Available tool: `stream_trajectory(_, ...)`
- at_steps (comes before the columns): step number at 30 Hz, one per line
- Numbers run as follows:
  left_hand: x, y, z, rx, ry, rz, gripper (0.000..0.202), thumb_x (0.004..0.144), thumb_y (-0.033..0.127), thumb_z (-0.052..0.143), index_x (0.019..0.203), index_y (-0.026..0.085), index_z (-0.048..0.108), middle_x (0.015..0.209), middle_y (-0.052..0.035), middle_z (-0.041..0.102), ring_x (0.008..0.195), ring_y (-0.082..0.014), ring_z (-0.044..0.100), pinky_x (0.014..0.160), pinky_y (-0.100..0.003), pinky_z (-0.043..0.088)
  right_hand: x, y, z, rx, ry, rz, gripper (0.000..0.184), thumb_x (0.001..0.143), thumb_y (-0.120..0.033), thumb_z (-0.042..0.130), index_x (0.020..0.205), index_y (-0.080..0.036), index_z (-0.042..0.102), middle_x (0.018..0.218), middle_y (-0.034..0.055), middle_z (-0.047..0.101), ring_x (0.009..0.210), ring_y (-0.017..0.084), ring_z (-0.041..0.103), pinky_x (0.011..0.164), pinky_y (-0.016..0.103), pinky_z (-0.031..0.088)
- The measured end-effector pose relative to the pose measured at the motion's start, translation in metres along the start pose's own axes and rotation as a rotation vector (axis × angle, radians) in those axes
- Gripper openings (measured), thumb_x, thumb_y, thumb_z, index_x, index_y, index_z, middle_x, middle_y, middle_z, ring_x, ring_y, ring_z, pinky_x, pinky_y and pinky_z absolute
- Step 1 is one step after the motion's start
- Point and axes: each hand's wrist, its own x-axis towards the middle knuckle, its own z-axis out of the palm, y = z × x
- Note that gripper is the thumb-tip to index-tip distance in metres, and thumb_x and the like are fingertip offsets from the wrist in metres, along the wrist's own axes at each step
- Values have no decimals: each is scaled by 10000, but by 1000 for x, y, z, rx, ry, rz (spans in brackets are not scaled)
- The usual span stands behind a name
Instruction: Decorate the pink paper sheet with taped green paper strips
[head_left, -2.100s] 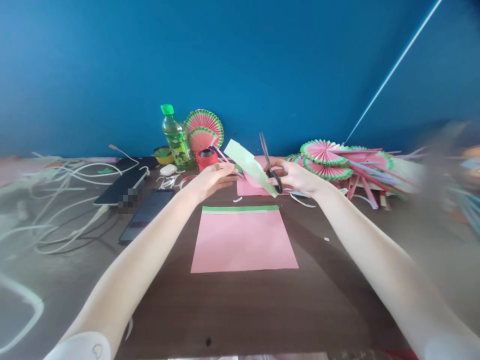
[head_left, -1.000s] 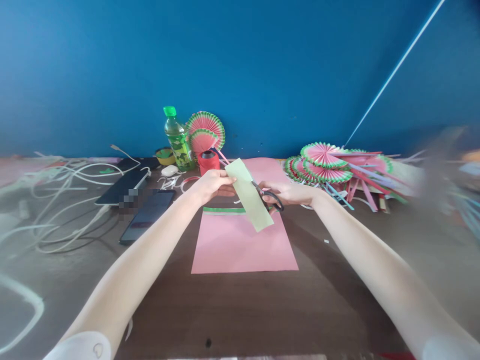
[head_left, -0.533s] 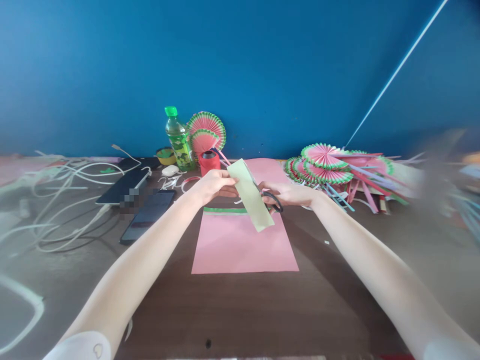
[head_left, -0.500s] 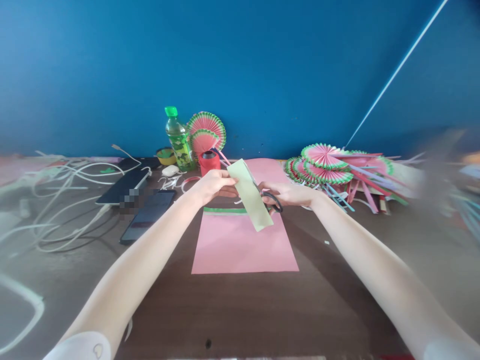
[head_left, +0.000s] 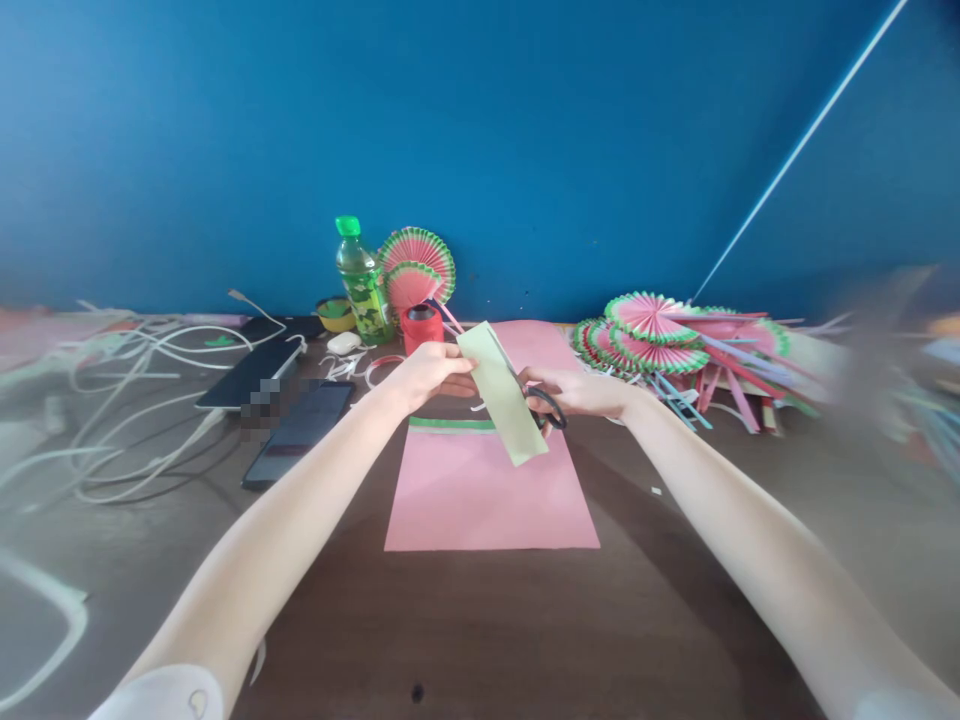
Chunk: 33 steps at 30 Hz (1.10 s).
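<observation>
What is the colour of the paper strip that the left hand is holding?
The paper strip is plain pale green, seen in the head view.

Head view: forward, down over tabletop [head_left: 495, 630], facing blue wall [head_left: 510, 120].

Blue wall [head_left: 480, 130] fills the upper part of the view, lighter at left, darkening toward the upper right, where a thin white line [head_left: 802, 153] slants down toward the far edge of the table; seam or cord, cannot tell which. Table [head_left: 480, 625] is dark brown with faint grain, its far edge along the wall, a small dark spot [head_left: 417, 693] near its front. Light is soft; a broad shadow [head_left: 652, 545] lies across the table's right half.
</observation>
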Motion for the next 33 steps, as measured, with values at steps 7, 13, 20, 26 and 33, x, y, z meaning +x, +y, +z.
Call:
stream_trajectory(7, 3, -4, -4, -21, -46, 8, 70, 721, 136, 592, 771, 95, 617, 687, -94, 680, 610, -160, 654, 600, -244, 531, 2, -1, 2, -15, 4, 5, 402, 738, -484, 566, 955, -185, 408, 874, 17, 553, 692, 110, 560, 613, 261, 510)
stream_trajectory(13, 2, -4, -4, -44, -39, 10, 69, 703, 128, 605, 765, 102, 621, 686, -83, 680, 594, -159, 651, 589, -246, 533, 3, -2, 3, -23, -6, 12, 422, 726, -498, 572, 952, -185, 402, 846, 8, 557, 652, 101, 552, 583, 248, 496)
stream_trajectory(20, 2, -3, -2, -49, -33, 10, 63, 708, 125, 596, 764, 97, 605, 673, -87, 673, 587, -156, 648, 566, -233, 530, 5, 2, 3, -44, 27, -48, 439, 729, -479, 580, 1021, -187, 431, 947, 47, 540, 883, 156, 539, 615, 225, 497)
stream_trajectory(26, 1, -2, 1, -89, -38, 13, 66, 711, 113, 575, 776, 113, 586, 684, -77, 676, 580, -158, 646, 591, -265, 532, 6, 1, 5, -43, 72, -32, 456, 685, -455, 635, 1001, -179, 456, 865, 29, 564, 776, 143, 554, 593, 244, 499)
stream_trajectory(33, 0, -3, 6, -94, -43, 7, 106, 743, 142, 569, 842, 112, 591, 752, -87, 684, 635, -162, 651, 632, -278, 531, 5, -7, 9, -33, 94, 7, 457, 668, -442, 651, 987, -187, 446, 899, 28, 562, 776, 140, 555, 585, 238, 493)
